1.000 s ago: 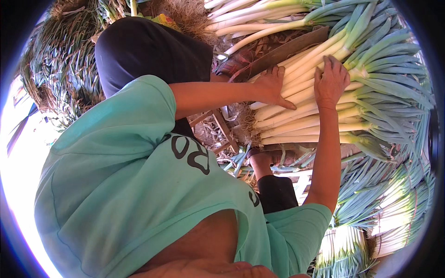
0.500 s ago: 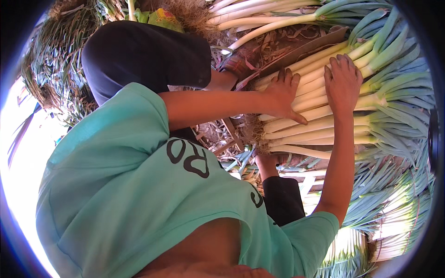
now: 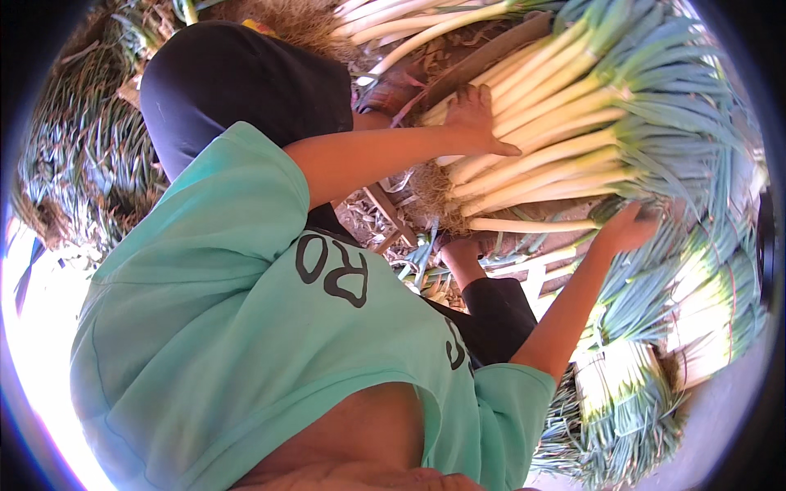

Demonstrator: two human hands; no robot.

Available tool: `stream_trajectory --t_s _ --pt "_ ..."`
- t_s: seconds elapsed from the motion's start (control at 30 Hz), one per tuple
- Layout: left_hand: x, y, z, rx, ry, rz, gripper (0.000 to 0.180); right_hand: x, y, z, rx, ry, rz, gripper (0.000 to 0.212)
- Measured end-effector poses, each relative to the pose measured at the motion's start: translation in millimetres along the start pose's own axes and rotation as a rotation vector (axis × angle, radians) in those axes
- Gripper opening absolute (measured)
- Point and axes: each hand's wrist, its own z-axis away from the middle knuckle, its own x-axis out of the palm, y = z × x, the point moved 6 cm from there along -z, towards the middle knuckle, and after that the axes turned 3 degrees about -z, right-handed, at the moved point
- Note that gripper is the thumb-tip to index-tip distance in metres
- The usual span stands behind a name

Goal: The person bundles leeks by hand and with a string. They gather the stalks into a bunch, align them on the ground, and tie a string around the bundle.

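A spread row of leeks (image 3: 540,164) lies in front of me, white stalks and roots toward the left, blue-green leaves toward the right. My left hand (image 3: 476,124) rests on the white stalks near the root end, open, with fingers and thumb apart. At the near side of the row, my right hand (image 3: 626,231) is closed at the leafy part of the nearest leek (image 3: 532,225). Its fingertips are partly hidden among the leaves.
A wooden strip (image 3: 491,57) runs along the far side of the row, with more leeks (image 3: 393,24) beyond. Tied leek bundles (image 3: 618,385) stand at the lower right. A large pile of green leaves (image 3: 78,155) is at the left. Roots and dry scraps litter the ground.
My right hand has left the top of the stalks and moved toward me to the row's near edge. My left hand has slid slightly left and away. The leeks now lie more slanted.
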Motion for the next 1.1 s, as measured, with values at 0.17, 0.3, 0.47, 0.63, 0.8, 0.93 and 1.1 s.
stream_trajectory --t_s 0.17,0.3,0.47,0.63,0.8,0.93,1.1 --pt "4.5 3.6 0.3 0.061 0.104 -0.014 0.131 4.3 140.7 148.8 1.098 -0.347 -0.173 0.061" --pt "7.9 4.5 -4.5 0.086 0.039 0.016 0.135 61.7 124.6 210.0 1.375 -0.304 -1.121 0.054" --pt "0.2 -3.6 0.1 0.029 0.014 0.051 0.134 -38.9 37.2 144.2 1.055 0.061 -0.506 0.05" --pt "1.4 -3.8 1.1 0.058 0.086 0.011 0.129 -86.6 -51.7 99.9 0.542 0.275 -0.378 0.053" --pt "-0.4 -2.2 -0.5 0.061 0.085 0.009 0.128 -13.7 -143.3 92.1 0.408 0.013 -0.031 0.069" --pt "-1.2 4.8 2.6 0.039 0.099 0.002 0.122 70.0 -141.6 114.1 0.446 -0.47 0.046 0.065" --pt "0.0 -11.0 1.1 0.022 0.211 -0.04 0.115 86.3 -136.9 116.2 0.255 -0.465 -0.03 0.069"
